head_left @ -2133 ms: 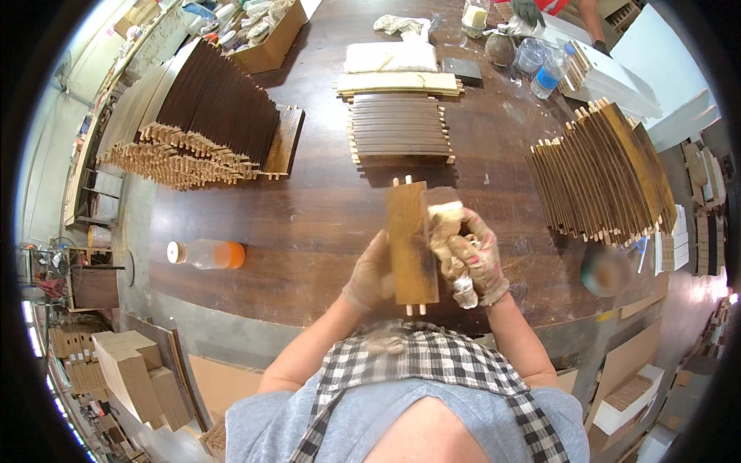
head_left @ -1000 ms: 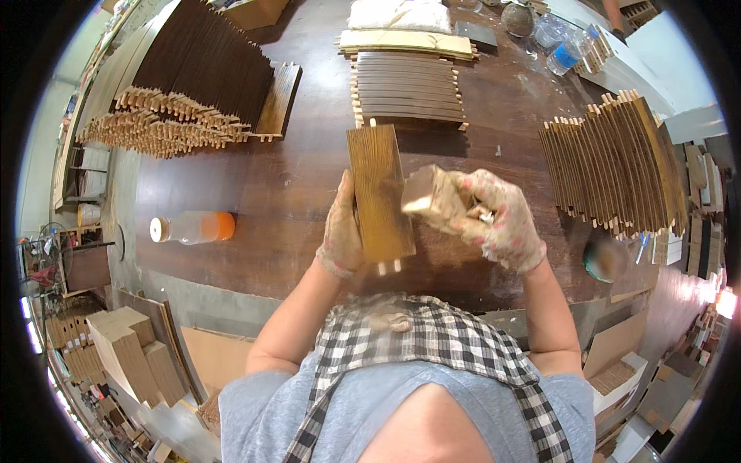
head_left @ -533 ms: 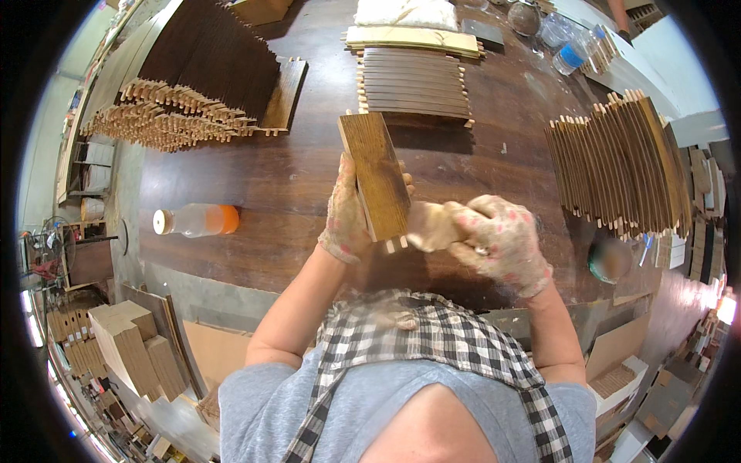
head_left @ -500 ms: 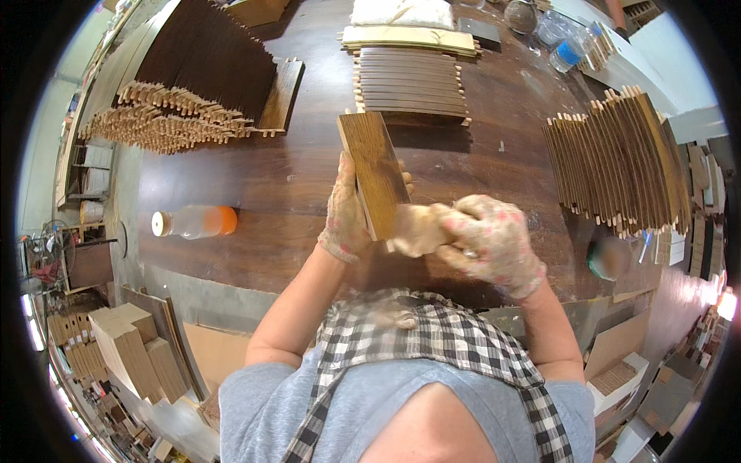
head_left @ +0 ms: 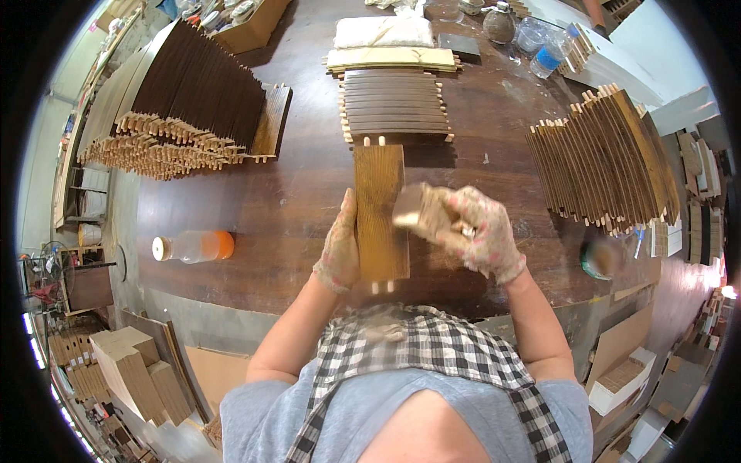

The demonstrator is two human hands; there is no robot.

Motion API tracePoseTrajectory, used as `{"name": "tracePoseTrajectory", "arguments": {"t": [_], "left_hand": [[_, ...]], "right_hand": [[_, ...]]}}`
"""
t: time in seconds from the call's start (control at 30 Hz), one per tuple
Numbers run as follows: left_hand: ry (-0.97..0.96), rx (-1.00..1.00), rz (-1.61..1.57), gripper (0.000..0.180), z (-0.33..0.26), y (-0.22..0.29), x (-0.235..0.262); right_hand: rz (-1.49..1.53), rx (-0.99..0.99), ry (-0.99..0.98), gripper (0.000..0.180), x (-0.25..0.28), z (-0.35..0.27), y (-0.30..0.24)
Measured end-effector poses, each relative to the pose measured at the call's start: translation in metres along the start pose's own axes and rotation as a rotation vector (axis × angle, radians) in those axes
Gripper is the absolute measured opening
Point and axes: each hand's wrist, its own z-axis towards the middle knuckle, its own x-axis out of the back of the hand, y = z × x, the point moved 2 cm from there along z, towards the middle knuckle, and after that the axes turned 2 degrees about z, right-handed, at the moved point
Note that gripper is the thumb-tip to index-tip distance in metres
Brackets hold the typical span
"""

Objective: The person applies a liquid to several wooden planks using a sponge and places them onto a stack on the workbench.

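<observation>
The left hand (head_left: pixel 337 255) is gripping the stiff, light wooden slat (head_left: pixel 380 212) by its long edge; the right hand (head_left: pixel 482 235) is clenching a soft pad (head_left: pixel 421 212) against the slat's face.

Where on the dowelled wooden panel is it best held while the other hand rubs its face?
By its left long edge, from the left, as the left hand holds the panel: dowels stick out of both short ends, and the right hand works the right side.
</observation>
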Motion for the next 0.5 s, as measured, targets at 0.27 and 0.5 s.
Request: {"name": "tracePoseTrajectory", "arguments": {"t": [0.27, 0.5], "left_hand": [[-0.044, 0.124, -0.132, 0.064, -0.008, -0.014, -0.005], [-0.209, -0.291, 0.409, 0.051, 0.018, -0.012, -0.001]], "right_hand": [[0.609, -0.302, 0.430, 0.051, 0.009, 0.054, 0.024], [0.094, 0.308, 0.164, 0.048, -0.071, 0.022, -0.035]]}}
